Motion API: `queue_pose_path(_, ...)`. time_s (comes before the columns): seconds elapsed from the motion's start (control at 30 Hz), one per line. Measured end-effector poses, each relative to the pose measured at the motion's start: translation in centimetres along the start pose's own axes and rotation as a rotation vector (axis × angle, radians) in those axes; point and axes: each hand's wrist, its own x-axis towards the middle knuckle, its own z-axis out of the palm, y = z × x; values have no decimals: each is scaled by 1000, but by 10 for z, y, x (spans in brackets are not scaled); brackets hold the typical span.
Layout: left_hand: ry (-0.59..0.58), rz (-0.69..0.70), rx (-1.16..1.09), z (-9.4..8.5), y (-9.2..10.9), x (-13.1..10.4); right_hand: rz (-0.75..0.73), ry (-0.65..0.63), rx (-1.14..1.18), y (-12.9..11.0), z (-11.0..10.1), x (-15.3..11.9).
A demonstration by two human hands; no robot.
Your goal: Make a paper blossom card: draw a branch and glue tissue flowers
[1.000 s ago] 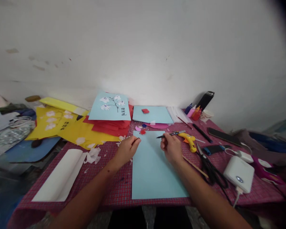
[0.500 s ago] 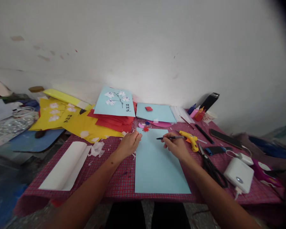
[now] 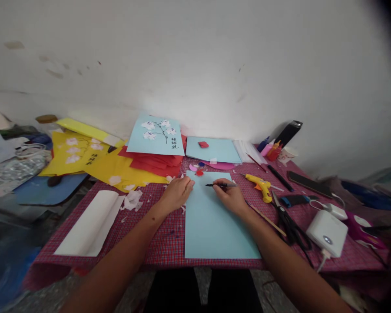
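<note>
My right hand (image 3: 230, 195) is closed round a black pen (image 3: 226, 184), its dark tip pointing left just over the upper part of a light blue sheet of paper (image 3: 215, 230). Whether the tip touches the sheet I cannot tell. No marks show on the visible part of the sheet. At the sheet's upper left edge rests my left hand (image 3: 177, 193), fingers curled together; what they hold, if anything, is hidden. Just beyond the sheet lie a red disc (image 3: 199, 172), a dark blue disc (image 3: 201, 164) and a pink piece (image 3: 193, 168).
Finished blue flower card (image 3: 156, 135) tops red sheets (image 3: 156, 164). Yellow sheets (image 3: 111, 163), white scraps (image 3: 132, 200) and folded white paper (image 3: 87, 224) lie left. Rightward are a yellow glue gun (image 3: 260, 186), scissors (image 3: 289, 224), wooden stick (image 3: 269, 219), phone (image 3: 308, 184) and white box (image 3: 327, 232).
My right hand has moved left with the pen, bringing its tip closer to my left hand. A wooden stick now shows beside my right forearm. My left hand stays at the sheet's edge.
</note>
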Motion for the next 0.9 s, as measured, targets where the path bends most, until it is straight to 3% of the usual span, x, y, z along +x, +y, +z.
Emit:
queue_pose_path(0.43,-16,0,0,-1,1,0,-37,-50,-87,1,7,3)
queue_pose_path(0.67,-39,-7,-2,-2,1,-1,45,-13,-201,-10,-10,0)
queue_pose_path(0.9,-48,-14,4,-1,2,0,100,-34,-256,-19,-31,-21)
